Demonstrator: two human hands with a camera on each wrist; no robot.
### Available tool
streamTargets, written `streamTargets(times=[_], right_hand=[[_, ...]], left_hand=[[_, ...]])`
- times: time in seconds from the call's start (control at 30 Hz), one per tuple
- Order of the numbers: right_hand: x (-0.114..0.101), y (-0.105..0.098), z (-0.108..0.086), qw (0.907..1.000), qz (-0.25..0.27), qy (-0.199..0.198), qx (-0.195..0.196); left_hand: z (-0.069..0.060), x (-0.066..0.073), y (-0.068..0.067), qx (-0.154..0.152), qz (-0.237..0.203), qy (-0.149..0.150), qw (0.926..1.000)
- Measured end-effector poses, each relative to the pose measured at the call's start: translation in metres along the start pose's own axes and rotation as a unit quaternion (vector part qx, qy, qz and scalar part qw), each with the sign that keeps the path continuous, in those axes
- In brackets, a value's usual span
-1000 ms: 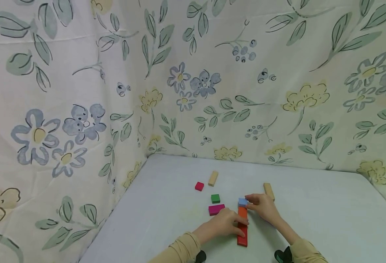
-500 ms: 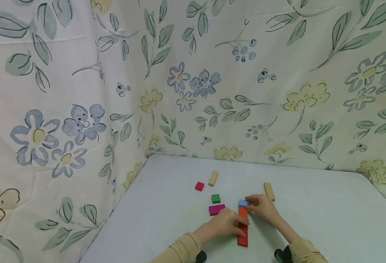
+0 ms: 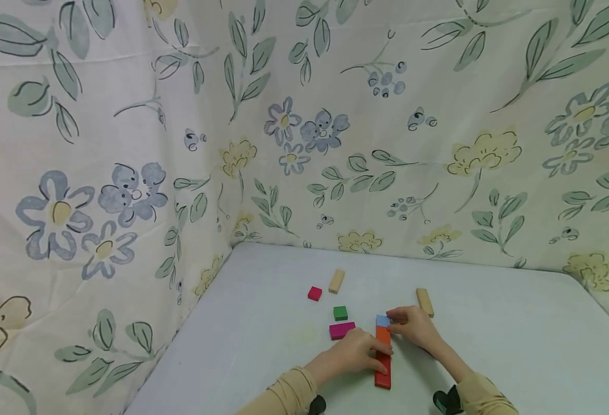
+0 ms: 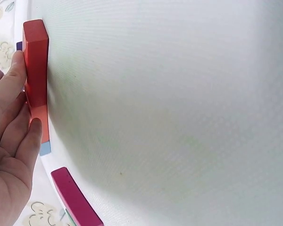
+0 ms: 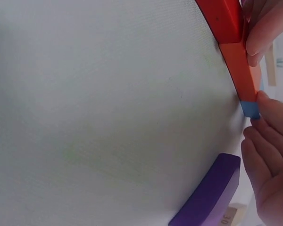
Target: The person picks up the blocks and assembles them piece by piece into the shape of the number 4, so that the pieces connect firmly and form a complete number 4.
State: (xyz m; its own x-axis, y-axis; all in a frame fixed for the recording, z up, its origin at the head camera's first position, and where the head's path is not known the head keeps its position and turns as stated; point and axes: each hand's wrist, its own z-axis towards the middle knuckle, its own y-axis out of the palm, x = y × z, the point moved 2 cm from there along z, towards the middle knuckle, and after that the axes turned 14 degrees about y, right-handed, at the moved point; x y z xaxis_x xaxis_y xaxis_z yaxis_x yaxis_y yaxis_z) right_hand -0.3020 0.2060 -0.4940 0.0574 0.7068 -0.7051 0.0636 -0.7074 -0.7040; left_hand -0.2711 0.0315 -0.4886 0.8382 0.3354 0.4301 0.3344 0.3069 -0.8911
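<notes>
Your left hand (image 3: 353,350) clamps the oblong red block (image 3: 383,380) and orange block (image 3: 382,334); your right hand (image 3: 415,327) pinches a light-blue block (image 3: 382,321) (toward the counter's (image 3: 491,323) far edge).

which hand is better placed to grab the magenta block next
Probably the left hand: it lies beside the magenta block, while the right hand is farther away, at the blue block.

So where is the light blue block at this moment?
In the head view, the light blue block sits right of centre, against the far end of the orange block, touched by the right hand.
</notes>
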Motion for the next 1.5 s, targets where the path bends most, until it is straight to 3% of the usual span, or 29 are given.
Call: streamTargets(times=[0.7, 1.07, 1.23, 1.5], right_hand=[[-0.009, -0.002, -0.005, 0.9987, -0.045, -0.013, 0.021], [-0.017, -0.009, -0.006, 0.9997, -0.019, -0.016, 0.003], [-0.022, -0.018, -0.010, 0.9991, -0.005, -0.040, 0.009], [-0.026, -0.030, -0.019, 0.9957, -0.008, -0.078, 0.049]], left_hand=[[0.001, -0.001, 0.002, 0.004, 0.006, 0.015, 0.9999], [0.001, -0.003, 0.002, 0.004, 0.006, 0.021, 0.9998], [0.001, -0.004, 0.003, 0.001, -0.001, 0.018, 0.9998], [0.001, -0.003, 0.001, 0.001, -0.019, 0.013, 0.9997]])
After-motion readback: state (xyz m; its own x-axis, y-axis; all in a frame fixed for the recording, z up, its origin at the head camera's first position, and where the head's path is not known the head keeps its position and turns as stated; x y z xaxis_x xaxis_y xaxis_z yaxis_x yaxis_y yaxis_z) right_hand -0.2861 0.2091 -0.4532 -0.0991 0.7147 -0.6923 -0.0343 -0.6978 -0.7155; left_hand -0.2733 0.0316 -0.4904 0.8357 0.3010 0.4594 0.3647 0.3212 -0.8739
